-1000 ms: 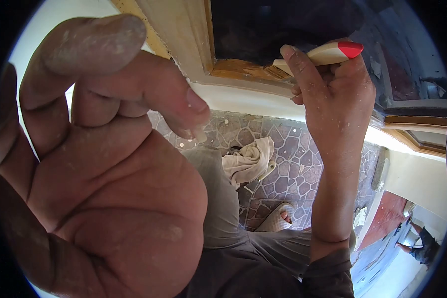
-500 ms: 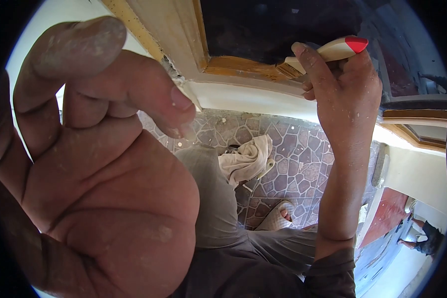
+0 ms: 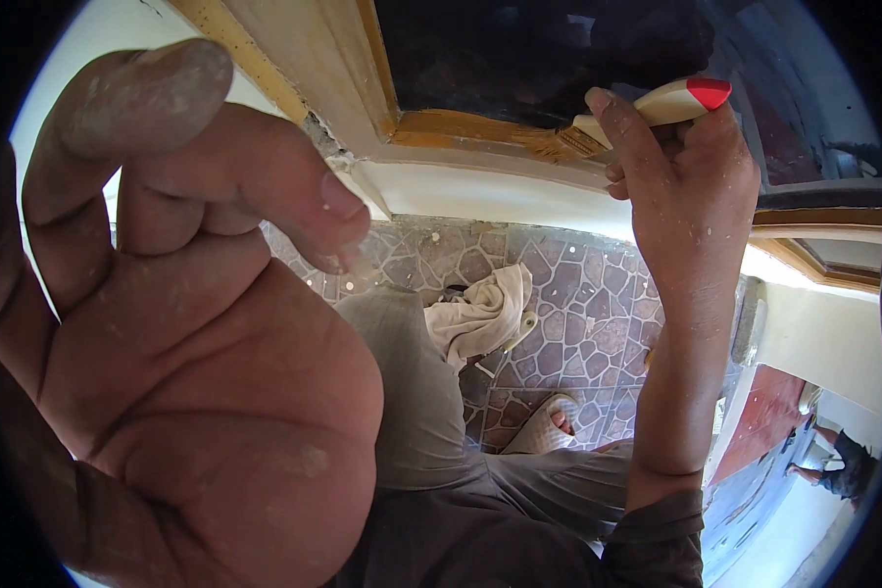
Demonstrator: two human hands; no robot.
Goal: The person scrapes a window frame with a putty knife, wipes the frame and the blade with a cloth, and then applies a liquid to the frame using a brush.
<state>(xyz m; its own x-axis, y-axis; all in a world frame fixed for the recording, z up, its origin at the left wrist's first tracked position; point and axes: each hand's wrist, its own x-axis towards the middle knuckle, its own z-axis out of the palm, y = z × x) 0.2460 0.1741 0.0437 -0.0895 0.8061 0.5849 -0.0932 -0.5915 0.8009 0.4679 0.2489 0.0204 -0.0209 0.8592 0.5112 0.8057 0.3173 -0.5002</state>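
Note:
My right hand (image 3: 691,186) grips a paintbrush (image 3: 661,105) with a pale handle and a red end. Its bristles touch the lower rail of a wooden window frame (image 3: 500,135), where the wood looks yellow-brown, just below the dark glass (image 3: 539,59). Close to the camera on the left, my left hand (image 3: 216,314) is raised, palm showing, with its fingers curled but apart and nothing in it. Pale specks mark the skin of both hands.
A beige cloth (image 3: 485,314) lies on the stone-patterned floor (image 3: 568,333) beside my legs. A slippered foot (image 3: 549,426) is below it. Another window frame (image 3: 823,255) stands at the right. Far off at lower right is another person (image 3: 848,468).
My right hand and the brush have shifted slightly right along the frame's lower rail. The view has moved a little too. My left hand keeps nearly the same pose.

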